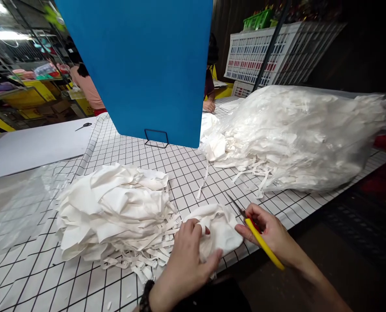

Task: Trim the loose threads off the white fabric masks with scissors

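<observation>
No readable text
No label, number or sign is legible at the grip or beyond it (the far background is blurred).

Cluttered shelves point(4, 95) under bright lights point(4, 36)

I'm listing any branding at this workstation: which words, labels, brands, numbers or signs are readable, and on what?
None can be read.
The blue board, yellow-handled scissors and white cloth piece show no lettering.
The clear plastic bag shows no legible print.
Goods on the left-hand shelves are too small and blurred to tell.
</observation>
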